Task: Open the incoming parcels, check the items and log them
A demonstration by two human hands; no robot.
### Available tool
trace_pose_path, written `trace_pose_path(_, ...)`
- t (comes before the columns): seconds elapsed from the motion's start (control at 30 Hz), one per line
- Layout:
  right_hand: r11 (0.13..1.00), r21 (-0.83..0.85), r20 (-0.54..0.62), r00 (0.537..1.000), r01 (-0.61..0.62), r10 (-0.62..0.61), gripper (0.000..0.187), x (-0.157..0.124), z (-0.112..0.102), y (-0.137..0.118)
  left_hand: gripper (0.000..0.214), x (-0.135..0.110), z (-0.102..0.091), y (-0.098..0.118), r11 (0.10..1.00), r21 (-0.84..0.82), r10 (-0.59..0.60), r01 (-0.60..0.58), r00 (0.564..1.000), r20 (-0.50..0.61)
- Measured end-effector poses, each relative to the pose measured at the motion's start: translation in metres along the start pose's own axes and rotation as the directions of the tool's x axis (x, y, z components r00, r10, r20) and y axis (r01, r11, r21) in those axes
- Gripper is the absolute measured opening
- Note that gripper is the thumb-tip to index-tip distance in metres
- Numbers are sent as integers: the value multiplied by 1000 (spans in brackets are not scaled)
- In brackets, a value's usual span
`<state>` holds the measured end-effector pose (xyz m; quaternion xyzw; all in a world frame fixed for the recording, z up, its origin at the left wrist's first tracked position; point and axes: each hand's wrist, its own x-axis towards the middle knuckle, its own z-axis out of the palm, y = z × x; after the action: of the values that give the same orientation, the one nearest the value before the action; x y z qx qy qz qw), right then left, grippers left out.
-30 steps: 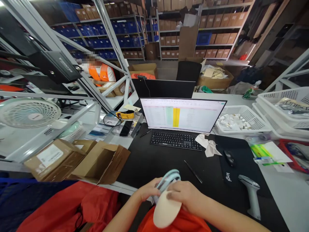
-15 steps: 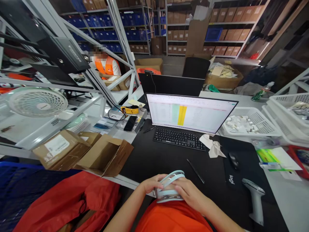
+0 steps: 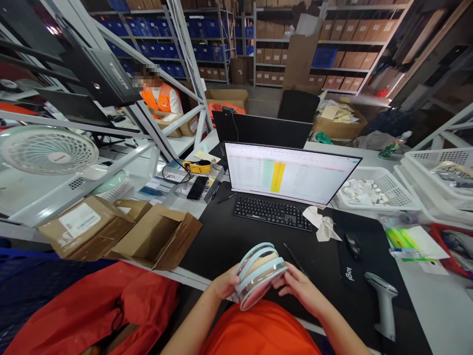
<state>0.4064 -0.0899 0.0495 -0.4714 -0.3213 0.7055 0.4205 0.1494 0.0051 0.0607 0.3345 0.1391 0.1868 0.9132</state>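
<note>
Between my hands, over the desk's front edge, is a rounded clear plastic pouch (image 3: 256, 278) with pale blue edging. Something beige shows through its top, and its lower side looks pinkish. My left hand (image 3: 225, 283) grips the left end, thumb on the near side. At the right end, the bent fingers of my right hand (image 3: 297, 288) hold the edge, some of them hidden under it. A black pen (image 3: 295, 259) lies on the dark mat just beyond my right hand.
A keyboard (image 3: 271, 213) and monitor (image 3: 290, 172) stand ahead. To the right are crumpled paper (image 3: 323, 224), a mouse (image 3: 353, 245) and a barcode scanner (image 3: 384, 303). Cardboard boxes (image 3: 155, 236) sit at the left edge. A person in an orange vest (image 3: 161, 98) sits beyond the frame.
The pouch has been raised a little and tilted, so more of its side and underside shows. My right hand has shifted from over its front to its right end.
</note>
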Motion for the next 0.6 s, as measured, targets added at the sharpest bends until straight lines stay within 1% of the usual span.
trace_pose_path(0.07, 998, 68, 20, 1000, 17, -18, 68, 3, 7, 7, 106, -3, 3, 1, 999, 43, 10, -8, 999, -48)
trace_pose_path(0.13, 994, 100, -14, 999, 33, -32, 63, 8, 11, 10, 103, -5, 4, 1, 998, 56, 21, -16, 995, -96)
trace_pose_path(0.2, 981, 192, -19, 1000, -19, 23, 56, 14, 12, 12, 100, -7, 5, 1, 998, 56, 24, -17, 993, -116)
trace_pose_path(0.23, 966, 251, -15, 998, -57, 63, 53, 17, 11, 12, 101, -8, 5, 1, 998, 57, 18, -12, 994, -108)
trace_pose_path(0.3, 943, 314, -10, 993, -112, 121, 50, 21, 10, 12, 104, -9, 4, 2, 997, 74, -7, 11, 998, -59)
trace_pose_path(0.33, 948, 296, -18, 992, -116, 127, 49, 22, 10, 12, 107, -9, 3, 3, 996, 91, -21, 23, 999, -28)
trace_pose_path(0.4, 973, 209, -21, 994, -102, 109, 46, 21, 11, 9, 111, -10, 1, 7, 990, 138, -35, 31, 999, 28)
trace_pose_path(0.47, 982, 145, 33, 993, -120, 117, 47, 17, 13, 6, 113, -11, 1, 13, 978, 206, -46, 31, 996, 71)
trace_pose_path(0.6, 974, 151, 147, 978, -168, 146, 46, 2, 14, 0, 118, -13, 1, 27, 922, 388, -96, 21, 980, 176)
